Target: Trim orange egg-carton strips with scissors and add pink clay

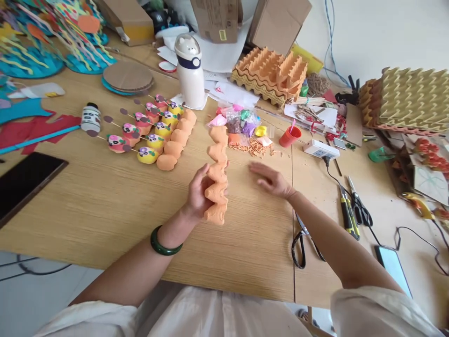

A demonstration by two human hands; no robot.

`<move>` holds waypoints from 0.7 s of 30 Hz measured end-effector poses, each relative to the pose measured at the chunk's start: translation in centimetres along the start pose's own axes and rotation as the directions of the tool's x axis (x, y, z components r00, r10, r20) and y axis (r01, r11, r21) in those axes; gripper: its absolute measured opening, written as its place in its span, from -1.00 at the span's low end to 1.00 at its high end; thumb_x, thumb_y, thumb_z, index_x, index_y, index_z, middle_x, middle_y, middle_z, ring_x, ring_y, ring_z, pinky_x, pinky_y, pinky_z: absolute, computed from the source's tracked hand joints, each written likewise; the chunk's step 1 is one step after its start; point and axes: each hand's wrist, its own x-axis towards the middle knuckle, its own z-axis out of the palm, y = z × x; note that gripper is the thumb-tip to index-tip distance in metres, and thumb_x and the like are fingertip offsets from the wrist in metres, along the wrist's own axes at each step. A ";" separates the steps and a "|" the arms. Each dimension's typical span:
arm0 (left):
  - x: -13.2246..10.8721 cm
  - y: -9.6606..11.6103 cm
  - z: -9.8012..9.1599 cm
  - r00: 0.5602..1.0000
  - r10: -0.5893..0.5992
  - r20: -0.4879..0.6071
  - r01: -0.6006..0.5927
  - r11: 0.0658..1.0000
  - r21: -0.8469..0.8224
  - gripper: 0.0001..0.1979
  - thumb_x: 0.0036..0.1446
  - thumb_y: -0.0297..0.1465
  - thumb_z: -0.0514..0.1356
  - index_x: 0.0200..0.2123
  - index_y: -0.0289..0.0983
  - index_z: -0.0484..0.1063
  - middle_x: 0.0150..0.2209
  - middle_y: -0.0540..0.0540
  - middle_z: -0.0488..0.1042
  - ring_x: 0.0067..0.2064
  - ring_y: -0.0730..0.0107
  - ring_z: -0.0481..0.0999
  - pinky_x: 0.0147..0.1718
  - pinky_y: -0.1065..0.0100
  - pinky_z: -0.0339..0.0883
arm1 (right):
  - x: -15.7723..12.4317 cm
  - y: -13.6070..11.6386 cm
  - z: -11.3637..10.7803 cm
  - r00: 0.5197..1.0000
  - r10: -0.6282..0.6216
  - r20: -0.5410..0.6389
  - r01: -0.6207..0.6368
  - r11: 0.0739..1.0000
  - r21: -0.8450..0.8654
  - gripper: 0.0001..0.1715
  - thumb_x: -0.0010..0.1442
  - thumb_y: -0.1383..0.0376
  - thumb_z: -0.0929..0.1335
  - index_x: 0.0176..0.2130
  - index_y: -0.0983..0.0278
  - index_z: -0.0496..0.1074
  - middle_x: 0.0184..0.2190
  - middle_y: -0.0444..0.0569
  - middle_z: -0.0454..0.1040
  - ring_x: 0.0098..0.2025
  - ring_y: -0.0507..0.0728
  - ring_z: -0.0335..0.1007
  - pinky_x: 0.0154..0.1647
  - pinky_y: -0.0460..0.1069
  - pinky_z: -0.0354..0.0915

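Note:
My left hand (197, 195) is wrapped around an orange egg-carton strip (218, 175), holding it lengthwise above the table with its row of cups facing left. My right hand (271, 179) is stretched out low over the tabletop to the right of the strip, fingers extended and holding nothing. Just beyond it lie orange carton scraps (255, 148) and small bags of coloured clay (242, 122). To the left, a similar plain orange strip (179, 138) rests beside a row of yellow decorated cups (154, 140) and a row of red decorated cups (130, 133).
Black-handled scissors (299, 250) lie near my right forearm. A red cup (289, 136), a power strip (321, 150) and a utility knife (348, 215) are farther right. Stacked orange egg trays (270, 75) and a white bottle (191, 79) stand behind; a dark tablet (28, 182) lies left.

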 end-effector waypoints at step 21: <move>0.2 -1.1 -0.4 0.999 -0.017 0.034 0.015 0.998 0.061 -0.75 0.29 -0.24 0.18 -0.12 -0.27 0.54 -0.40 -0.08 0.54 -0.51 0.45 0.46 -0.57 0.44 0.34 | -5.4 -6.7 -2.1 0.910 0.286 -0.302 -0.384 0.856 -0.346 -0.66 0.37 0.23 0.30 -0.06 0.29 0.62 -0.20 0.09 0.68 -0.28 0.21 0.60 -0.22 0.13 0.51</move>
